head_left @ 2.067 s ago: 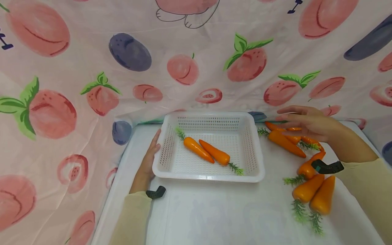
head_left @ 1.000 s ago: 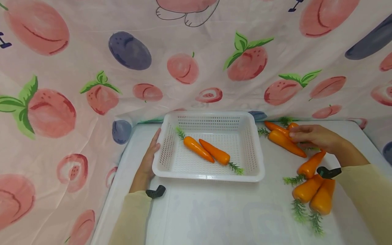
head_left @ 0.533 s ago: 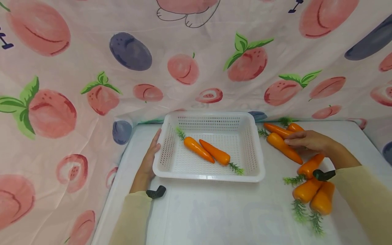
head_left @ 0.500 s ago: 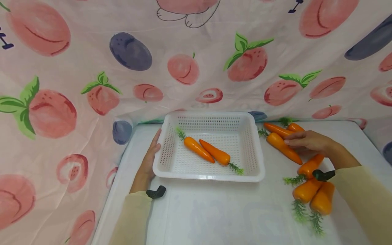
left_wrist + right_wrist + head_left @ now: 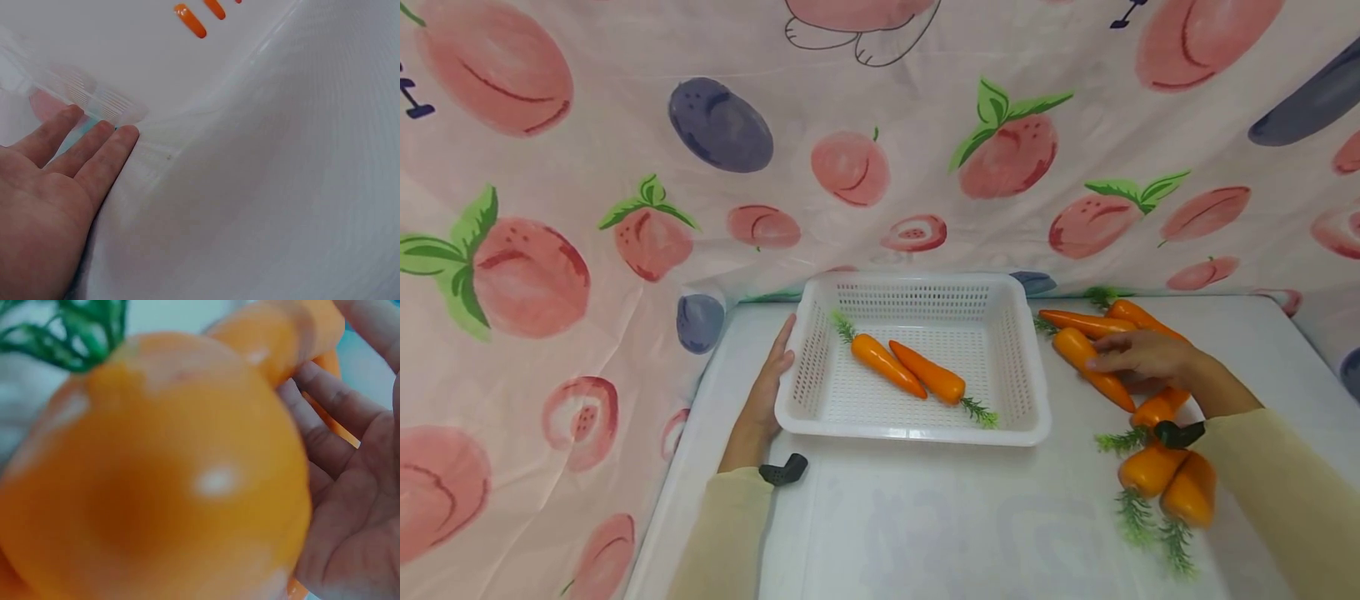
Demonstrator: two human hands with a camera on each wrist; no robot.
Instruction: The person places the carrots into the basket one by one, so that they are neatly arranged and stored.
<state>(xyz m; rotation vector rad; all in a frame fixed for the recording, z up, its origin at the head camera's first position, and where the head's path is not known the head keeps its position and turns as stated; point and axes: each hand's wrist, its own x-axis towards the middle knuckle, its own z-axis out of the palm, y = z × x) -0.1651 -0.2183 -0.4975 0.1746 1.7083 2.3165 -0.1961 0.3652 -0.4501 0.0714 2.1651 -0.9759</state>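
Note:
A white plastic basket stands on the table with two orange carrots inside, a left carrot and a right carrot. My left hand rests against the basket's left wall, its fingers straight in the left wrist view. Right of the basket, my right hand has its thumb and fingers on either side of an orange carrot, pinching it. Beneath that hand, another carrot is partly covered; a carrot body fills much of the right wrist view.
Behind the right hand lie a long carrot and another carrot. Two more carrots, one of them the front carrot, lie beside the right forearm. A fruit-print cloth hangs behind the white table.
My right hand has come down onto the carrots and moved toward me. The pinched carrot and the long one behind it have shifted slightly. The left hand and basket stay put.

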